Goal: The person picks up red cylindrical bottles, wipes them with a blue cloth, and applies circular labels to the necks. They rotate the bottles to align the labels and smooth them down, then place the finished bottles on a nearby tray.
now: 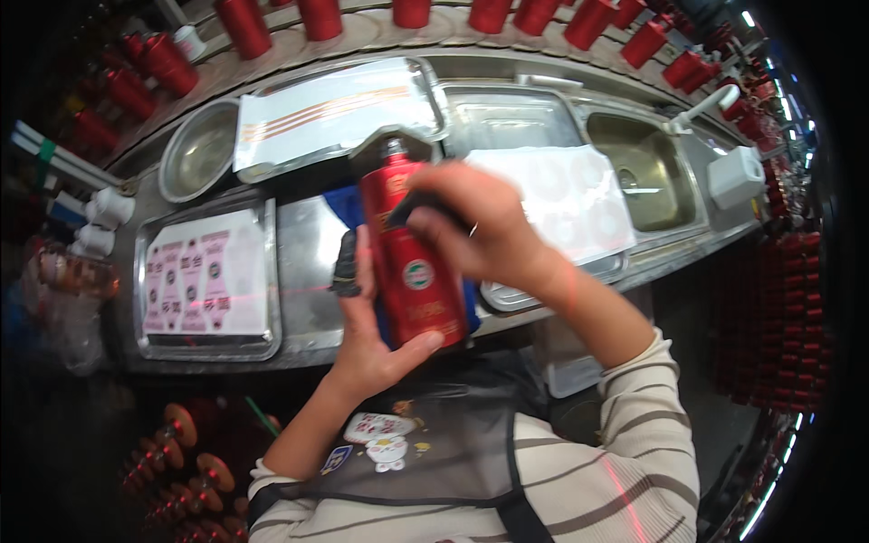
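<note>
At frame centre I see the steel counter (308, 262) behind a red bottle (412, 258) held upright, my left hand (367, 335) closed around its lower body, my right hand (475, 231) curled over its upper front pressing a small dark object (405, 210).

bottle (412, 262) between both hands, label tray (206, 281) left, sink (644, 172) right

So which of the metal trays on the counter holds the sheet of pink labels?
The tray at the left, beside the left hand. The one behind the red bottle holds white sheets with orange stripes.
</note>
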`<control>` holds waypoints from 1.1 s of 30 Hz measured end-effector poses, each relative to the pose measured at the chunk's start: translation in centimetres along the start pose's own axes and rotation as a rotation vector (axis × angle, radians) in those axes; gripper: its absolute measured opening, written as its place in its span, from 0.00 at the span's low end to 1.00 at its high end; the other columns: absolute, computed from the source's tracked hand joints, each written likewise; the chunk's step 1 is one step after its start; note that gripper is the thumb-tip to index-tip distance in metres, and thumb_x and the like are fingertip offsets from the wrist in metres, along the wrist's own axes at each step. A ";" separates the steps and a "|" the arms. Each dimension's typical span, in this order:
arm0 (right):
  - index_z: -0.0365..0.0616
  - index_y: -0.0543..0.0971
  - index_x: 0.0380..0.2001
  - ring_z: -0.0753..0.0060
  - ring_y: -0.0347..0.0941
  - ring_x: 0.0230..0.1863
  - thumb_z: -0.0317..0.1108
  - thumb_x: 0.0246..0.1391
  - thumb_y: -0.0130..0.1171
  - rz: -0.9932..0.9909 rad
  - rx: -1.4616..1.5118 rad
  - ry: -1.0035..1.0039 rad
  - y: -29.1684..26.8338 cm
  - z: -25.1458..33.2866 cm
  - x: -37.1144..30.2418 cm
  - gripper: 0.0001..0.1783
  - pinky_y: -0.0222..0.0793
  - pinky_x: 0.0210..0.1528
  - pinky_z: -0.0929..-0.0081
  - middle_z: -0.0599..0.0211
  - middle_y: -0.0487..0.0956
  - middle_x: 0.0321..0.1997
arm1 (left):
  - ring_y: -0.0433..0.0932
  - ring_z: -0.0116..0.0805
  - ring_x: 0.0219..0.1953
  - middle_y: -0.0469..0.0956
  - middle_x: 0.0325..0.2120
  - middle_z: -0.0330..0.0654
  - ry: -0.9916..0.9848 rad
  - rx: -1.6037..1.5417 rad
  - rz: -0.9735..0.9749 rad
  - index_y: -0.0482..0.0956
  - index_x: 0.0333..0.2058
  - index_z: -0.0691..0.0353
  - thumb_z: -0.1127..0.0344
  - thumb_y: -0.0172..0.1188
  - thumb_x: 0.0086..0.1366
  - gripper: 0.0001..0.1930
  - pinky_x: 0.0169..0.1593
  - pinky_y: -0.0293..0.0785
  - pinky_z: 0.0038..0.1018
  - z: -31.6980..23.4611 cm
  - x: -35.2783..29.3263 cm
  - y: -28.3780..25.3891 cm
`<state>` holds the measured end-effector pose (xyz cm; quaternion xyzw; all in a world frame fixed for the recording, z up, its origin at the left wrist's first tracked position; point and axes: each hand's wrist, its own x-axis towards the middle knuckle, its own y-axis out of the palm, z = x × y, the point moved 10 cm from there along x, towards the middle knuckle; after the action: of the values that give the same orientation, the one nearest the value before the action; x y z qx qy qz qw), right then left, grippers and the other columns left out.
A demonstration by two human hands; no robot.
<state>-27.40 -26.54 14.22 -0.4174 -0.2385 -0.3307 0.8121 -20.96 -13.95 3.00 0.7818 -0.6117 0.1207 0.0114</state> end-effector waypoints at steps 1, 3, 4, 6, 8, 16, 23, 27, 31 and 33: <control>0.38 0.81 0.43 0.55 0.81 0.37 0.21 0.49 0.67 -0.060 -0.084 -0.018 -0.6 -1.4 1.2 0.16 0.77 0.41 0.67 0.54 0.82 0.37 | 0.50 0.48 0.75 0.35 0.76 0.55 -0.027 -0.057 0.012 0.29 0.75 0.60 0.62 0.74 0.56 0.63 0.73 0.54 0.41 0.1 0.0 -0.1; 0.40 0.79 0.42 0.50 0.79 0.38 0.22 0.48 0.66 -0.056 -0.113 0.046 -1.4 -2.4 2.9 0.16 0.77 0.41 0.63 0.53 0.81 0.36 | 0.52 0.47 0.74 0.36 0.75 0.55 0.006 -0.043 -0.012 0.27 0.74 0.61 0.64 0.74 0.56 0.64 0.72 0.58 0.41 -0.2 0.0 -0.3; 0.41 0.79 0.42 0.50 0.80 0.38 0.21 0.48 0.65 0.033 -0.012 0.017 -0.7 -1.2 2.6 0.16 0.77 0.41 0.64 0.54 0.81 0.36 | 0.53 0.47 0.74 0.37 0.75 0.55 0.035 -0.028 -0.010 0.26 0.74 0.61 0.65 0.73 0.57 0.64 0.71 0.59 0.40 -0.5 0.0 0.1; 0.42 0.79 0.41 0.51 0.80 0.39 0.21 0.48 0.65 0.146 0.064 -0.044 1.1 0.4 1.9 0.14 0.77 0.41 0.64 0.56 0.82 0.36 | 0.55 0.48 0.73 0.40 0.74 0.57 0.066 0.003 -0.023 0.25 0.74 0.64 0.66 0.73 0.56 0.64 0.72 0.58 0.41 -0.7 0.2 -0.2; 0.42 0.79 0.40 0.51 0.80 0.38 0.22 0.48 0.65 0.042 -0.171 -0.110 -0.4 -0.7 3.1 0.14 0.77 0.41 0.64 0.58 0.81 0.35 | 0.56 0.50 0.72 0.43 0.73 0.60 0.058 -0.086 -0.038 0.25 0.73 0.66 0.66 0.73 0.56 0.64 0.72 0.58 0.41 -0.4 0.2 0.0; 0.47 0.84 0.39 0.62 0.73 0.34 0.25 0.45 0.69 0.171 -0.199 -0.368 1.5 4.0 -1.2 0.14 0.74 0.38 0.68 0.67 0.71 0.27 | 0.47 0.47 0.76 0.42 0.74 0.55 -0.054 -0.055 -0.065 0.32 0.74 0.66 0.66 0.67 0.57 0.58 0.75 0.46 0.40 -0.3 -1.0 -0.9; 0.40 0.83 0.39 0.65 0.76 0.27 0.26 0.41 0.71 0.240 0.007 -0.033 -0.6 8.6 -8.2 0.17 0.77 0.34 0.70 0.66 0.77 0.29 | 0.44 0.47 0.77 0.44 0.75 0.57 -0.026 -0.307 -0.194 0.37 0.73 0.73 0.64 0.60 0.64 0.49 0.77 0.38 0.42 -0.9 -3.1 -0.9; 0.37 0.77 0.45 0.83 0.74 0.37 0.25 0.56 0.69 -0.190 0.276 0.547 -1.0 2.6 -11.0 0.16 0.72 0.39 0.83 0.70 0.78 0.38 | 0.51 0.43 0.75 0.45 0.75 0.56 -0.034 -0.300 -0.246 0.38 0.73 0.71 0.69 0.59 0.69 0.45 0.75 0.46 0.40 -0.5 -2.6 0.8; 0.37 0.76 0.42 0.83 0.76 0.37 0.24 0.57 0.67 -0.414 0.445 0.920 -1.1 -0.7 -16.8 0.12 0.75 0.40 0.81 0.68 0.80 0.38 | 0.54 0.42 0.74 0.46 0.74 0.56 -0.037 -0.202 -0.265 0.38 0.73 0.68 0.72 0.63 0.66 0.47 0.74 0.50 0.39 0.1 -2.9 0.4; 0.37 0.76 0.41 0.83 0.76 0.38 0.24 0.56 0.67 -0.287 0.356 0.913 -2.1 -2.3 -16.1 0.11 0.75 0.40 0.82 0.67 0.80 0.37 | 0.55 0.42 0.73 0.46 0.74 0.56 -0.056 -0.107 -0.227 0.39 0.72 0.68 0.72 0.64 0.65 0.47 0.74 0.52 0.39 0.4 -2.7 0.1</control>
<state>-39.40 -23.97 3.41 -0.0487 0.0331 -0.5417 0.8385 -21.64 -11.44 2.01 0.8472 -0.5250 0.0637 0.0497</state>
